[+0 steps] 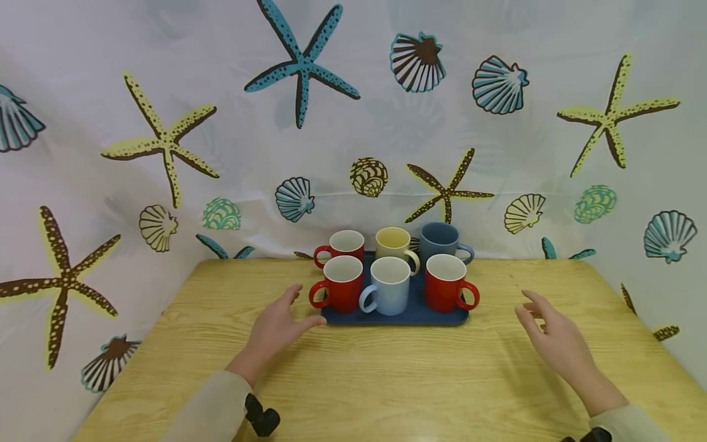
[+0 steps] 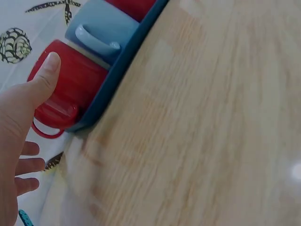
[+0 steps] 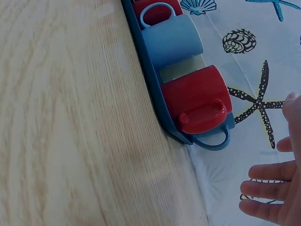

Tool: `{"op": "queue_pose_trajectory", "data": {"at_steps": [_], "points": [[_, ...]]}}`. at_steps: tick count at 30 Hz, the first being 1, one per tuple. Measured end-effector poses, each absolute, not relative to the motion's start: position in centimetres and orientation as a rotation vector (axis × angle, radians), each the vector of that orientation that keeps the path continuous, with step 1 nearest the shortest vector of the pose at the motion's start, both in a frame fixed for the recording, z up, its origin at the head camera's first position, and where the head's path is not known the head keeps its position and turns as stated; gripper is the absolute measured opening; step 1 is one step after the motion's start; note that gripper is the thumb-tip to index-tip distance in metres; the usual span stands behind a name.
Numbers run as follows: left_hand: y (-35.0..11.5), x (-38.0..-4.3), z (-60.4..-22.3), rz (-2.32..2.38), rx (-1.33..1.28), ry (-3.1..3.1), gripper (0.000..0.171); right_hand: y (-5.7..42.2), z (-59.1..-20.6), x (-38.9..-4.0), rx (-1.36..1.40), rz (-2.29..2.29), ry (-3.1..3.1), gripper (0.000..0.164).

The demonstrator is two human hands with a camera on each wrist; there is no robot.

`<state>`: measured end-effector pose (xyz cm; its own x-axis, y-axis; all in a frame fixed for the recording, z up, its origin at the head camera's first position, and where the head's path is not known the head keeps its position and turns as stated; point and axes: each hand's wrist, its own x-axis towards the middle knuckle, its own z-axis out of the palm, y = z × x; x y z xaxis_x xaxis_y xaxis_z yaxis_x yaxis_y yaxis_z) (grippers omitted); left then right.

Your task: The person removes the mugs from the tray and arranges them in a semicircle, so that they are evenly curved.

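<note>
A dark blue tray (image 1: 420, 318) carries several mugs in two rows at the back of the table. Its front row has a red mug (image 1: 345, 293) on the left, a light blue mug (image 1: 393, 294) and another red mug (image 1: 442, 292) on the right. Behind them stand a red mug (image 1: 348, 240), a yellow mug (image 1: 393, 240) and a darker blue mug (image 1: 439, 239). My left hand (image 1: 276, 328), fingers spread, is beside the tray's left end, thumb toward the front-left red mug. Off the tray's right side, my right hand (image 1: 558, 341) hovers with relaxed fingers, holding nothing.
The wooden table (image 1: 386, 380) spreads out in front of the tray. A white cloth (image 1: 353, 141) printed with starfish and shells hangs right behind the table's back edge and along both sides.
</note>
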<state>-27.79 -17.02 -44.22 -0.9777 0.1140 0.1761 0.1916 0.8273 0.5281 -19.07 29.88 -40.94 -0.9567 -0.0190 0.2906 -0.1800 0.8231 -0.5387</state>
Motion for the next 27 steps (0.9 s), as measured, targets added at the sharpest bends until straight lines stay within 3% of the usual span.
{"op": "queue_pose_trajectory", "data": {"at_steps": [10, 20, 27], "points": [[-17.8, -30.6, -47.0, -1.261, -0.329, -2.773, 0.085, 28.8, -41.5, -21.7, 0.098, 1.265, -2.696, 0.059], [-17.4, -31.6, -48.0, -1.283, -0.355, -2.805, 0.092, 28.5, -41.5, -23.8, -0.058, 1.691, -2.636, 0.067], [-16.9, -32.1, -48.4, -1.343, -0.386, -2.806, 0.092, 28.0, -42.1, -24.3, -0.105, 1.749, -2.654, 0.067]]}}
